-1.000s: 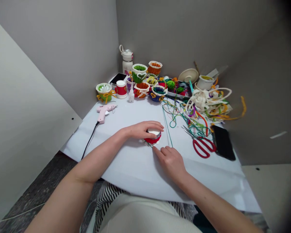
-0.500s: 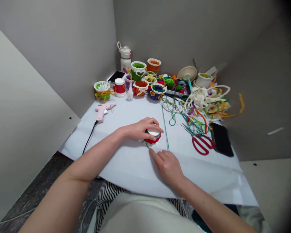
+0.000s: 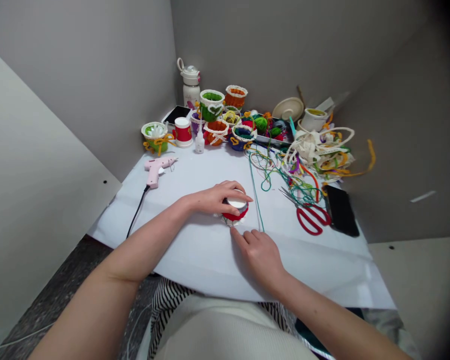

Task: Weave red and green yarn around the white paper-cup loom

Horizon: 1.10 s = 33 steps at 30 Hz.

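An upside-down cup (image 3: 237,203) with a white base, red yarn around its side and a white rim stands on the table. My left hand (image 3: 222,197) wraps over it from the left, fingers along the far side and thumb on the near side. Just in front of the cup is my right hand (image 3: 260,254), index finger stretched to the rim and the other fingers curled. Green yarn (image 3: 255,194) runs from the tangle at the back into my right hand; a short green strand shows at the cup's near side. The exact pinch is hidden.
A pink glue gun (image 3: 155,171) lies at the left. Red-handled scissors (image 3: 313,219) and a black phone (image 3: 341,211) lie at the right. Behind are yarn-covered cups (image 3: 212,106), a small glue bottle (image 3: 200,142), a tray of yarn (image 3: 264,140) and a cord heap (image 3: 311,150).
My right index fingertip has moved slightly closer to the cup's rim, and the green strand between them looks shorter. My left hand keeps its hold on the cup. The view has shifted slightly.
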Each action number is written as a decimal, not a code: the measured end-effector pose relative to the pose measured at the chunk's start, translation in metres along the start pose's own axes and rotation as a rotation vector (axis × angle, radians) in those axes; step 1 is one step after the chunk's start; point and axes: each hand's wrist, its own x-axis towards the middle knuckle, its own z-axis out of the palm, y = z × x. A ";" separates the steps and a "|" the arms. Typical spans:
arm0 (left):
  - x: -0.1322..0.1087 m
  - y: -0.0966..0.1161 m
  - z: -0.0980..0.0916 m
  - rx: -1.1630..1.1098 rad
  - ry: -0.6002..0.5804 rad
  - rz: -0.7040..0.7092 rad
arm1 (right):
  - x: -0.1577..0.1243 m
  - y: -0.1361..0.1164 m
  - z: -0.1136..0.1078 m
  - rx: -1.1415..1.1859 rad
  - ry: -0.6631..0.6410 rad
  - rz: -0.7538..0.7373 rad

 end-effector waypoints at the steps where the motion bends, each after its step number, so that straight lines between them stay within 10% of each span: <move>1: 0.000 0.000 0.000 0.001 0.000 0.001 | -0.001 0.001 -0.001 -0.004 -0.001 0.018; 33: 0.009 0.003 -0.009 -0.020 0.004 -0.052 | 0.036 0.054 0.009 0.747 0.044 0.454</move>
